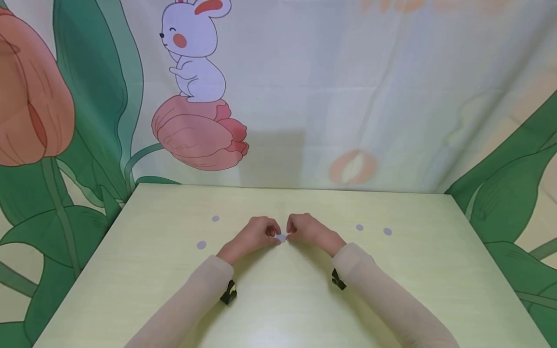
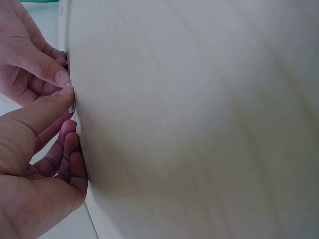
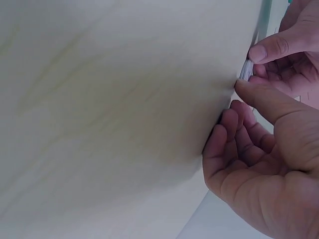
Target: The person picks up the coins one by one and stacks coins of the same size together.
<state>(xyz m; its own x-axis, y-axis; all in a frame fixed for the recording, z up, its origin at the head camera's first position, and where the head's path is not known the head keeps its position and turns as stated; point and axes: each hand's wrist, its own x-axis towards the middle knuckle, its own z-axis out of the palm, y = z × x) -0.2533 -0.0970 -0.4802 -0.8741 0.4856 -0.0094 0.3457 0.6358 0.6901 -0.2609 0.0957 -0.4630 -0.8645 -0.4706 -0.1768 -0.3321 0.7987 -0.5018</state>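
A small pale lilac disc (image 1: 282, 238) lies low over the middle of the table, between the two hands. From its left side, my left hand (image 1: 260, 232) pinches the edge with thumb and fingers curled. Opposite, my right hand (image 1: 303, 228) pinches the other edge. Seen from the left wrist, the left hand (image 2: 37, 159) and the right hand (image 2: 30, 64) meet at the disc, mostly hidden behind the thumbs. In the right wrist view, the disc (image 3: 245, 69) shows as a thin stacked-looking edge between the thumbs; whether it is one piece or more I cannot tell.
Two similar discs lie to the left, a far disc (image 1: 215, 218) and a nearer disc (image 1: 201, 245). On the right are another disc (image 1: 359, 227) and its neighbour disc (image 1: 387, 231). Behind the pale table (image 1: 278, 309) hangs a printed curtain (image 1: 278, 87).
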